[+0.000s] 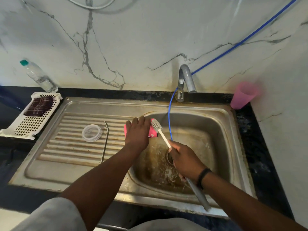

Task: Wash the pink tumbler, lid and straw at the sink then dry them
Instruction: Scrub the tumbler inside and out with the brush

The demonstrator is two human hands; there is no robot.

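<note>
My left hand (137, 134) clamps the pink tumbler (154, 131) sideways over the basin's edge, mouth toward three o'clock, so my right hand (184, 160), wrapped round the bottle brush (157, 125), can reach in. Lid (92, 132) and straw (105, 140) wait at nine o'clock on the drainboard (66, 147).

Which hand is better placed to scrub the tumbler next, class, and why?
Right. The right hand already holds the bottle brush, bristles beside the pink tumbler; the left hand is busy gripping the tumbler.
</note>
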